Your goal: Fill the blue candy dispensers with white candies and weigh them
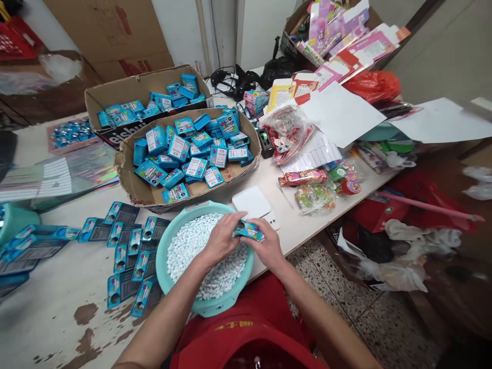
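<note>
Over the right part of a turquoise basin (pixel 165 277), my right hand (pixel 269 246) grips a small blue candy box (pixel 251 230) by its end. The fingers of my left hand (pixel 223 238) close on the box's other end, where a dark round opening partly shows. White candies (pixel 192 241) fill the basin under my hands. Left of the basin, several blue boxes (pixel 142 264) stand in rows with round holes facing up. Whether a candy sits between my left fingers is hidden.
Behind the basin, a cardboard tray (pixel 126 174) holds many blue boxes; another cardboard box (pixel 111 92) stands beyond it. A white square device (pixel 251 201) lies behind my hands. Wrapped sweets (pixel 315 197) and paper sheets (pixel 342 115) clutter the right side. Brown stains (pixel 85 313) mark the table's front left.
</note>
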